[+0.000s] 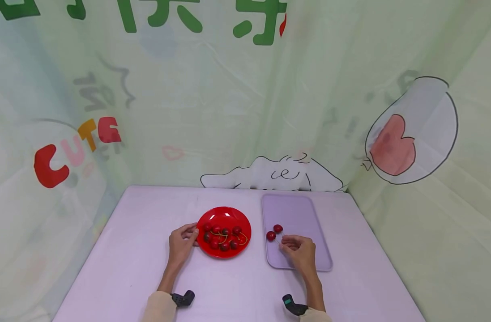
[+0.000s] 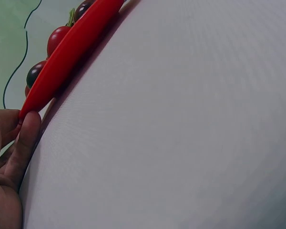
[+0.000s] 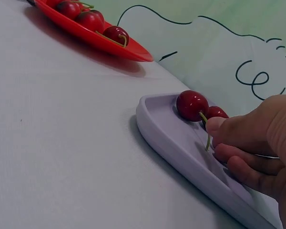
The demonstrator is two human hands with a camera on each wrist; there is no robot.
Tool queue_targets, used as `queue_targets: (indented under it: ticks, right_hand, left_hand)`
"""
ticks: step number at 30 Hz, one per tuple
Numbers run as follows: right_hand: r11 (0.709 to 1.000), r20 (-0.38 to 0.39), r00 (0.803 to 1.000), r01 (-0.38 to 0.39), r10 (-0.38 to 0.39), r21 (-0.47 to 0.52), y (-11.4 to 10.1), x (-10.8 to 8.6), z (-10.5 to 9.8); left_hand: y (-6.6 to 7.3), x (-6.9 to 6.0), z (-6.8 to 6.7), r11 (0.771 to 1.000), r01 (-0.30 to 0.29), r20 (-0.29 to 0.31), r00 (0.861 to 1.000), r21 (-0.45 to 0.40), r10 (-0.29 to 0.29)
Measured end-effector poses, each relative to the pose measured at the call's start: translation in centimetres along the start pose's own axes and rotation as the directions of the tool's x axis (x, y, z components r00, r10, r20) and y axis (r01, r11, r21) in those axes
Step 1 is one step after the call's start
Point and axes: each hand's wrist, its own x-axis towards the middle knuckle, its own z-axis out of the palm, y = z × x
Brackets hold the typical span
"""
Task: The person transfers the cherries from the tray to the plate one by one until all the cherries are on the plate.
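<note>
On the left, a round red plate (image 1: 224,256) holds several dark red cherries (image 1: 225,246), some with green stems. My left hand (image 1: 181,242) pinches the plate's left rim between thumb and fingers, which the left wrist view shows up close. Over the lilac tray (image 1: 297,214), my right hand (image 1: 302,252) pinches a thin cherry stem (image 3: 203,116) between thumb and fingertips. Two glossy cherries are at the tray's left side: the nearer cherry (image 3: 192,105) hangs on that stem, and another cherry (image 3: 216,112) sits partly hidden behind it.
The table (image 1: 148,214) has a pale cloth on it. A printed curtain (image 1: 229,112) stands behind and at both sides. A black wrist device (image 1: 183,298) is on the left forearm, and a similar device (image 1: 293,305) on the right.
</note>
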Motion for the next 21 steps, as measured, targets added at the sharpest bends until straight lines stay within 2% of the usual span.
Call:
queue_targets:
  ticks: [6, 12, 21]
  right_hand:
    - [0.997, 0.03, 1.0, 0.003, -0.001, -0.078, -1.0, 0.0, 0.3]
    - [0.99, 0.022, 1.0, 0.019, -0.016, -0.14, -1.2, 0.1, 0.5]
    - [0.991, -0.021, 0.999, 0.039, -0.042, -0.131, -1.5, -0.2, 0.7]
  left_hand:
    - [-0.2, 0.2, 0.1, 0.999, 0.017, -0.011, 1.0, 0.03, -0.017]
    - [-0.2, 0.1, 0.3, 0.998, 0.021, -0.019, 1.0, 0.051, -0.02]
    - [-0.1, 0.1, 0.3, 0.999, 0.013, -0.025, 1.0, 0.034, -0.012]
